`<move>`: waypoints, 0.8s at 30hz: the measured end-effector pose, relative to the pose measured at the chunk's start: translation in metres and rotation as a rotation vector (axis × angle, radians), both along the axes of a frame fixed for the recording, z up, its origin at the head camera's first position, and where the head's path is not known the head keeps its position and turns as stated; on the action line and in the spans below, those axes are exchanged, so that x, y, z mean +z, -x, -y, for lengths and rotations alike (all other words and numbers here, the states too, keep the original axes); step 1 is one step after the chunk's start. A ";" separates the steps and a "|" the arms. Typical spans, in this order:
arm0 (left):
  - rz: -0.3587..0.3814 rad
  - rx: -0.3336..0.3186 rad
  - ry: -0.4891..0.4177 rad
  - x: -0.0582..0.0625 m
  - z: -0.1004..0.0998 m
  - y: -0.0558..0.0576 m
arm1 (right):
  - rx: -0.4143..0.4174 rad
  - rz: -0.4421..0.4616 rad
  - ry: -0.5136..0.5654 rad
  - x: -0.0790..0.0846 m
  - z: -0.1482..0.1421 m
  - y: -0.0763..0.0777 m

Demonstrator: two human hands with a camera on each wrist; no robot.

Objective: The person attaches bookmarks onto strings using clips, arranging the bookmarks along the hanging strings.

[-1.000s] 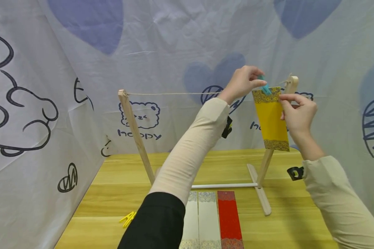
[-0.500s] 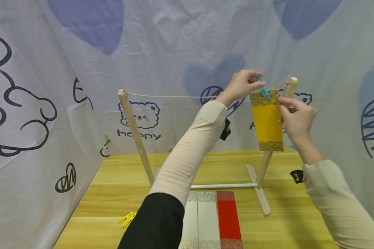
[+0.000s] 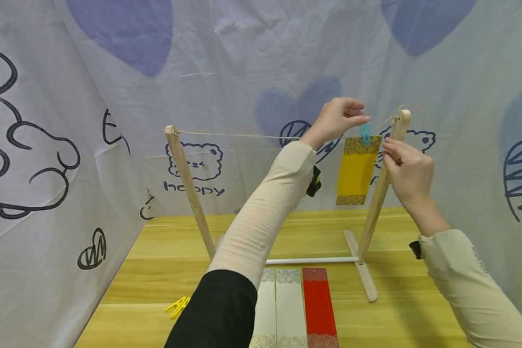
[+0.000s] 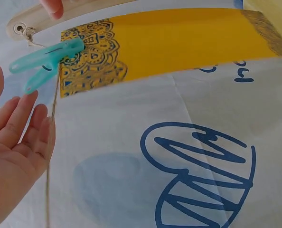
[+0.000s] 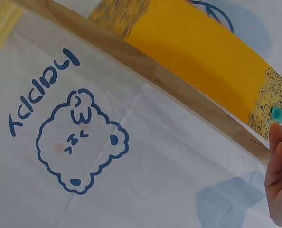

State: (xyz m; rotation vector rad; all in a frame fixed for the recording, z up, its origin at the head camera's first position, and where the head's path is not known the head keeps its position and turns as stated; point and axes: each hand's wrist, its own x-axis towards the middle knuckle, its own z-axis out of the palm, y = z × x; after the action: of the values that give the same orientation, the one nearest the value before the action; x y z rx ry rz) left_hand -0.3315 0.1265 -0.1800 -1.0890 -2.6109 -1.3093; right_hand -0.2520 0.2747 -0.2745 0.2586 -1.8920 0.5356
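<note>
A yellow card (image 3: 357, 172) with dark lace-patterned ends hangs from the string (image 4: 51, 137) near the right post. A teal clothespin (image 4: 48, 59) clamps its patterned top edge to the string. My left hand (image 3: 337, 118) is beside the clothespin's handles; in the left wrist view its fingers are spread and apart from them. Just right of the card's top corner is my right hand (image 3: 409, 166), fingers loosely bent with nothing between them. Part of that hand (image 5: 281, 175) shows at the edge of the right wrist view.
The string runs between a left wooden post (image 3: 191, 193) and a right wooden post (image 3: 380, 193), joined low by a white rod (image 3: 313, 260). On the table (image 3: 130, 290) lie white cards (image 3: 291, 309), a red card (image 3: 320, 307) and a yellow clothespin (image 3: 178, 306), partly behind my left arm.
The yellow card has swung left and down, away from my right hand, and now hangs on the string by the clothespin. My left fingers have let go of the clothespin.
</note>
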 end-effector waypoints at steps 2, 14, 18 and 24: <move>-0.001 -0.001 -0.003 0.000 0.001 0.000 | 0.009 -0.002 -0.004 -0.001 0.000 0.001; -0.049 0.005 -0.081 -0.004 0.012 -0.001 | 0.080 -0.047 0.012 -0.007 -0.001 0.006; -0.073 0.002 -0.112 -0.007 0.017 -0.002 | 0.096 -0.063 0.007 -0.008 -0.002 0.005; -0.113 -0.017 -0.129 -0.010 0.022 -0.005 | 0.134 -0.070 -0.029 -0.011 -0.004 0.003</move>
State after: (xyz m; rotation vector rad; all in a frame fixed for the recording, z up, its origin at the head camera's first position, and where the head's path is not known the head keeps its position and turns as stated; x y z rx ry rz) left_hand -0.3265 0.1041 -0.1904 -1.1317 -2.4067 -1.3551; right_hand -0.2548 0.2790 -0.2855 0.4201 -1.8245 0.5814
